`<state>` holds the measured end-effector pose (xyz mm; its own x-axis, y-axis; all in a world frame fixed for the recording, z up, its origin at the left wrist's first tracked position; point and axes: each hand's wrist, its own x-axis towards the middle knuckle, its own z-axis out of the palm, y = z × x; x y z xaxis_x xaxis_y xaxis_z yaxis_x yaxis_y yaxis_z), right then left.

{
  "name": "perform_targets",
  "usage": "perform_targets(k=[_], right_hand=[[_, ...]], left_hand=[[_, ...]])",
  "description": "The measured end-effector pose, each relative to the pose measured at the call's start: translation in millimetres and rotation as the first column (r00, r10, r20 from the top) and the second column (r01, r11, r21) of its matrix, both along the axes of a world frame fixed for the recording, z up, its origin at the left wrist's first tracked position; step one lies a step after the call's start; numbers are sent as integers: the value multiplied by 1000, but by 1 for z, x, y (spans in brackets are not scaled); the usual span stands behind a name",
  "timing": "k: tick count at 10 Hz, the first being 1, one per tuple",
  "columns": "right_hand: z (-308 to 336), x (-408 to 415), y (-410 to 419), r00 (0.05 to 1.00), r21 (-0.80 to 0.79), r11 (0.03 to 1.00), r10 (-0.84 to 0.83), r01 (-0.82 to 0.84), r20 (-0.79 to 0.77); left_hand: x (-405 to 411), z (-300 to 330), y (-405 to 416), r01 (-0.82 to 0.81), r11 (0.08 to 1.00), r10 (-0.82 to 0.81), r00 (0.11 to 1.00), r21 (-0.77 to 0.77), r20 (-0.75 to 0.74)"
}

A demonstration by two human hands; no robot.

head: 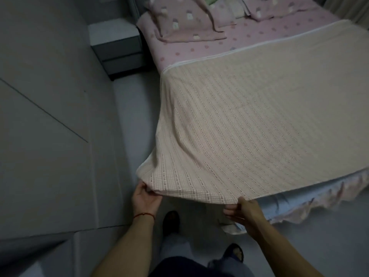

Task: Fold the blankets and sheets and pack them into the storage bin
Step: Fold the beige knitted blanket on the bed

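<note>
A cream woven blanket (259,108) lies spread over the foot half of the bed and hangs off its near edge. My left hand (145,198) pinches the blanket's near left corner, lifted off the bed. My right hand (243,212) holds the near hem further right, thumb on top and fingers underneath. Under the blanket lies a pink dotted sheet (219,43). No storage bin is in view.
Pink pillows (185,19) lie at the head of the bed. A grey nightstand (117,47) stands left of the bed, and grey wardrobe panels (50,116) line the left side. A ruffled bed skirt (319,198) hangs at the foot. My feet stand on the pale floor (131,116).
</note>
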<state>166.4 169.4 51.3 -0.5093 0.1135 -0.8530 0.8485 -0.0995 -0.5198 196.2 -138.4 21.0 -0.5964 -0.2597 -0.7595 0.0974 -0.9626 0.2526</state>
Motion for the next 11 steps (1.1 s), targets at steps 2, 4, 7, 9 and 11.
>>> perform_targets(k=[2, 4, 7, 9, 11], right_hand=[[7, 1, 31, 968, 86, 967, 246, -242, -44], [17, -9, 51, 898, 162, 887, 440, -433, -9], [9, -17, 42, 825, 146, 813, 547, -564, 141], [12, -25, 43, 745, 208, 716, 624, -666, 235], [17, -39, 63, 677, 297, 624, 726, -723, 120]], left_hand=[[12, 24, 32, 8, 983, 45, 957, -183, 288], [46, 13, 45, 418, 827, -179, 829, -376, 529], [52, 5, 8, -98, 993, 119, 895, -71, 431], [14, 13, 9, 6, 942, 100, 950, -336, 297], [-42, 43, 61, 521, 460, -70, 828, -719, 556]])
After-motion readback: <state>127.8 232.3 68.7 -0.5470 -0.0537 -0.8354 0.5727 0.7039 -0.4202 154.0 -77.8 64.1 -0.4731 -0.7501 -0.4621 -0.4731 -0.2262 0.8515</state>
